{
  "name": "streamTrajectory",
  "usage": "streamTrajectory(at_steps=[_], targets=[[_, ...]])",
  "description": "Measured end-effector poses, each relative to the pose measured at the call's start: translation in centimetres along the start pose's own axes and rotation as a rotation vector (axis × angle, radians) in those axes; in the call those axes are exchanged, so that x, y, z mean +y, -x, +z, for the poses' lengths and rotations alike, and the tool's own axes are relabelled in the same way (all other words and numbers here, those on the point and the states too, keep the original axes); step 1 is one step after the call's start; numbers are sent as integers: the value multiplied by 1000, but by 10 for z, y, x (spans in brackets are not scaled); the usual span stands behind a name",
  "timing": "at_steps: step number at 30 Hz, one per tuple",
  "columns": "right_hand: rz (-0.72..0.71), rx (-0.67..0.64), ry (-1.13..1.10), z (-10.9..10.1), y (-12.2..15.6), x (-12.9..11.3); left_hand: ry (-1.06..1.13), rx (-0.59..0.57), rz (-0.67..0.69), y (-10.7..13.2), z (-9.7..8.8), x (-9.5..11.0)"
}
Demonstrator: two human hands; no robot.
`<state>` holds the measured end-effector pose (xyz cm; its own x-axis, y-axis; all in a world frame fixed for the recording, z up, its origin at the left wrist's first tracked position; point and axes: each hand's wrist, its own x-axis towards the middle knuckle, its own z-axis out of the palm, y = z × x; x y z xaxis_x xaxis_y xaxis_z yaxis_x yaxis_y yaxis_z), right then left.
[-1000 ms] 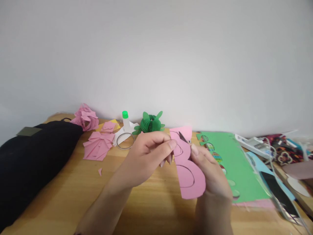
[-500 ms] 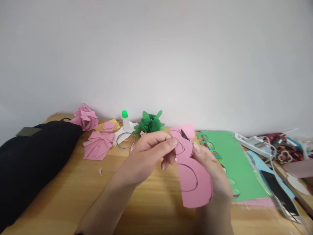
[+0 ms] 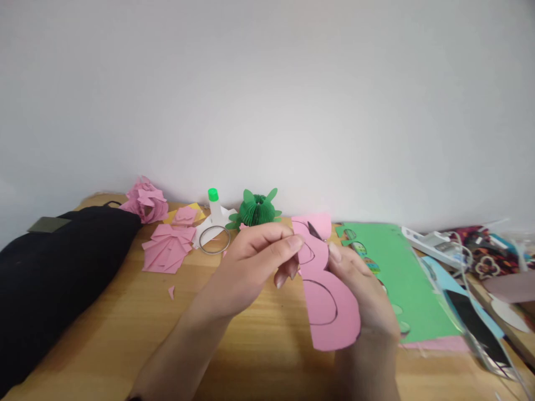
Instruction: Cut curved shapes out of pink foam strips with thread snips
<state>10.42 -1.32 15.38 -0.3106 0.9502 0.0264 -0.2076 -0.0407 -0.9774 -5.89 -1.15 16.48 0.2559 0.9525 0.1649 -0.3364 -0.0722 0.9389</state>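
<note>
A folded piece of pink paper [image 3: 334, 317] with a scalloped edge and black drawn curves is held up over the table. My left hand [image 3: 259, 259] pinches its left edge between thumb and fingers. On the other side, my right hand [image 3: 363, 284] is closed around scissors, mostly hidden by the paper and fingers. A dark scissor blade [image 3: 314, 230] shows at the paper's upper part, by the cut edge. The lower lobe of the paper hangs in front of my right palm.
Behind my hands stand a green paper cactus-like figure [image 3: 258, 211] and a glue stick [image 3: 214, 205]. A metal ring [image 3: 214, 240] and pink paper scraps [image 3: 167, 250] lie left. Black fabric [image 3: 62, 278] covers the far left; green sheet [image 3: 413, 284] and phone [image 3: 476, 328] lie right.
The pink paper's lower lobe has shifted slightly up and left. My right thumb has moved a little along the paper's edge. My left hand keeps its pinch, nearly still.
</note>
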Motion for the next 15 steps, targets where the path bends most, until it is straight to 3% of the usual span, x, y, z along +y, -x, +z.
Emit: streamTrajectory(at_steps=[15], targets=[[-31,38,-17,2,-1,0,46,-16,-4,0,0,-1]])
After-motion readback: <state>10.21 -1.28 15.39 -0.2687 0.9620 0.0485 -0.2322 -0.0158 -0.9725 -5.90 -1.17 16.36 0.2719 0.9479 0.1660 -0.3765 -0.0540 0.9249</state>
